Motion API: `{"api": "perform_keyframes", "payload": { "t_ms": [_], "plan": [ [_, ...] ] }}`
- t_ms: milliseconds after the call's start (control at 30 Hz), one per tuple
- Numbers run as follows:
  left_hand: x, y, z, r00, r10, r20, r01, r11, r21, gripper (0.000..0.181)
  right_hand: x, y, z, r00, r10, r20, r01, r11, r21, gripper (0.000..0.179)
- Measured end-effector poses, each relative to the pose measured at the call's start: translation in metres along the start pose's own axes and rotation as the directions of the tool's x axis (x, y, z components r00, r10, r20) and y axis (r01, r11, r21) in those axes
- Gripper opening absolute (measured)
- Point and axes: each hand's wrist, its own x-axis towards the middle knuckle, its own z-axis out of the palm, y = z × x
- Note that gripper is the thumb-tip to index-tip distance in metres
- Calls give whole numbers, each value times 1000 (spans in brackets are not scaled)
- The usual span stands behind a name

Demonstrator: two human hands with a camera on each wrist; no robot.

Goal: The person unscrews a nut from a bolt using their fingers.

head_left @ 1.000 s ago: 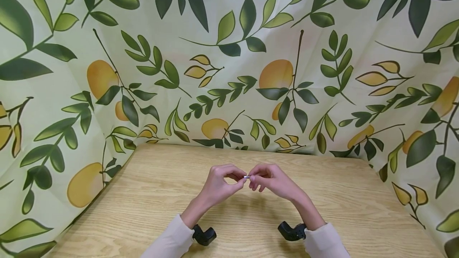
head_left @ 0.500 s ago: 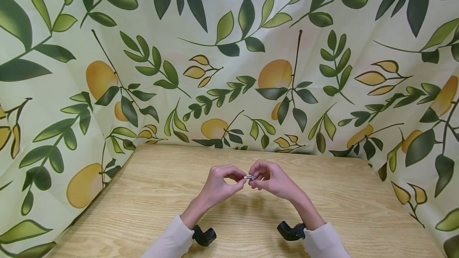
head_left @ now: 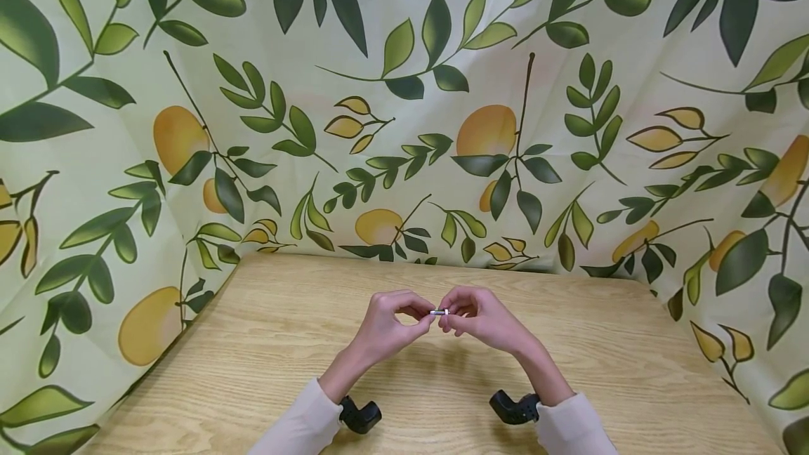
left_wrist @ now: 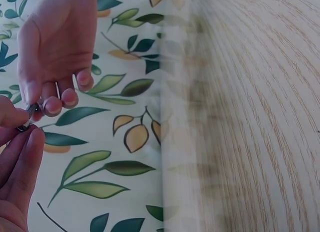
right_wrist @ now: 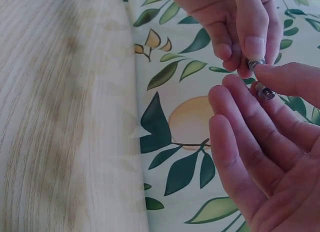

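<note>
So nearest the camera in the head view, the left sleeve [head_left: 302, 418] comes in at about 8 o'clock from the small metal piece [head_left: 439, 312], and the right sleeve [head_left: 575, 427] at about 4. A black gadget [head_left: 360, 415] is on the left wrist around 7 o'clock, and a second black gadget [head_left: 515, 408] on the right wrist around 5.

Next up, the hands. The left hand [head_left: 384, 324] is at 9 o'clock and has one end of the metal piece pinched between thumb and fingers. The right hand [head_left: 483, 318] is at 3 o'clock, pinching the other end, thumb on it, spare fingers kinda loose.

The metal piece itself is up off the table [head_left: 284, 328], right between the two sets of fingertips. Long axis is pretty much level, 9 to 3 o'clock. Right wrist view has a round end aimed roughly at 5 o'clock. Fingers cover a good chunk, so I can't tell if it's one part or two.

Farthest back there's a cloth [head_left: 417, 118] hung across 12 o'clock and down both sides, leaf print, with a printed orange [head_left: 378, 227] at about 11.
</note>
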Motion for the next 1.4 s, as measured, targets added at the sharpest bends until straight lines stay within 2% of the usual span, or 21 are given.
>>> {"api": "perform_keyframes", "payload": {
  "t_ms": [233,467,767,1100,1400],
  "plan": [
    [1,0,1,1000,1,0,-1,1000,0,14,1,2,2,1000,-11,-27,12,999,29,14],
    [1,0,1,1000,-8,-5,8,1000,-3,12,1,2,1,998,-14,-58,14,1000,0,28],
    [1,0,1,1000,-16,-14,17,1000,12,12,1,1,-1,1000,-6,1,6,1000,-18,26],
    [1,-1,0,1000,-11,-12,11,1000,-6,14,0,3,1,999,-27,-39,28,1000,12,14],
    [1,-1,0,1000,-19,-15,19,1000,-9,13,2,4,3,998,-46,-38,48,998,38,24]
  ]
}}
